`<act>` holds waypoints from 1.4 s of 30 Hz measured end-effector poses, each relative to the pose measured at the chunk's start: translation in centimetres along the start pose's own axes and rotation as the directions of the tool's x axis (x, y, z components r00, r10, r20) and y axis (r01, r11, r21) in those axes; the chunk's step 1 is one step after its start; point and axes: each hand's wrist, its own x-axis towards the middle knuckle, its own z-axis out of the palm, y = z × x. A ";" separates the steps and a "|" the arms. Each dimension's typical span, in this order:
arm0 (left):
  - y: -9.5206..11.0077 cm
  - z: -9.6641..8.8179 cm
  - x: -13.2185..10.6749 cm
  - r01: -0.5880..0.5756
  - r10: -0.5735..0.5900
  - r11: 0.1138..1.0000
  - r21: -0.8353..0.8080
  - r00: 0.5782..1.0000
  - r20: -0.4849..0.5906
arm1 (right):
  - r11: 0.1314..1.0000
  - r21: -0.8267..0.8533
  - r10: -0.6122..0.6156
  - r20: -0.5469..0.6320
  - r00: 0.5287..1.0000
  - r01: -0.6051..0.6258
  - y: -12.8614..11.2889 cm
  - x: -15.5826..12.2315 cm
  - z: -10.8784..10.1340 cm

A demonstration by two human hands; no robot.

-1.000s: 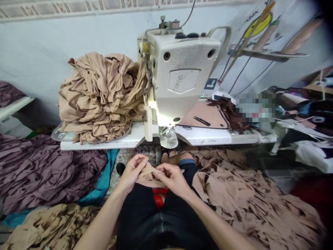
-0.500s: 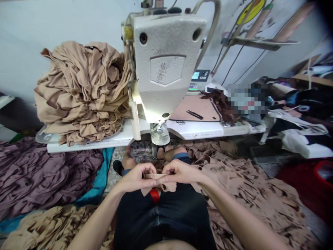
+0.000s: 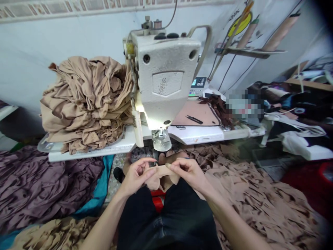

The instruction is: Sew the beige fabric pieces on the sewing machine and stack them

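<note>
A small piece of beige fabric [image 3: 163, 171] is stretched between my two hands, above my lap. My left hand [image 3: 138, 175] pinches its left end between thumb and fingers. The right end is pinched by my right hand [image 3: 187, 172]. Loose parts of the cloth hang below the taut upper edge. Just beyond the hands stands the sewing machine [image 3: 166, 66], its lamp lit over the presser foot and the small rounded work plate [image 3: 161, 141].
A heap of beige fabric [image 3: 85, 104] rests on the table [image 3: 203, 134] left of the machine. Thread snips [image 3: 194, 119] lie on a pink mat. Purple cloth [image 3: 47, 184] covers the floor at left, beige cloth pieces [image 3: 260, 194] at right. Thread cones [image 3: 281, 33] stand at upper right.
My hands have moved apart, pulling the fabric's upper edge straight between them. The view has tilted up slightly, so more wall shows. My knees appear spread wider.
</note>
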 end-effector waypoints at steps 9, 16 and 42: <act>1.8 -0.7 0.7 -0.226 0.232 0.939 0.260 0.973 0.005 | 0.942 -0.247 -0.266 -0.141 0.954 0.227 -3.3 -0.9 0.6; 4.0 -0.3 2.1 -0.216 0.230 0.944 0.251 0.973 -0.029 | 0.953 -0.205 -0.270 -0.248 0.930 0.222 -3.7 1.1 0.0; 6.2 2.3 8.8 -0.223 0.178 0.969 -0.103 0.927 -0.329 | 0.980 0.164 -0.043 -0.389 0.920 0.115 -1.1 7.4 -2.7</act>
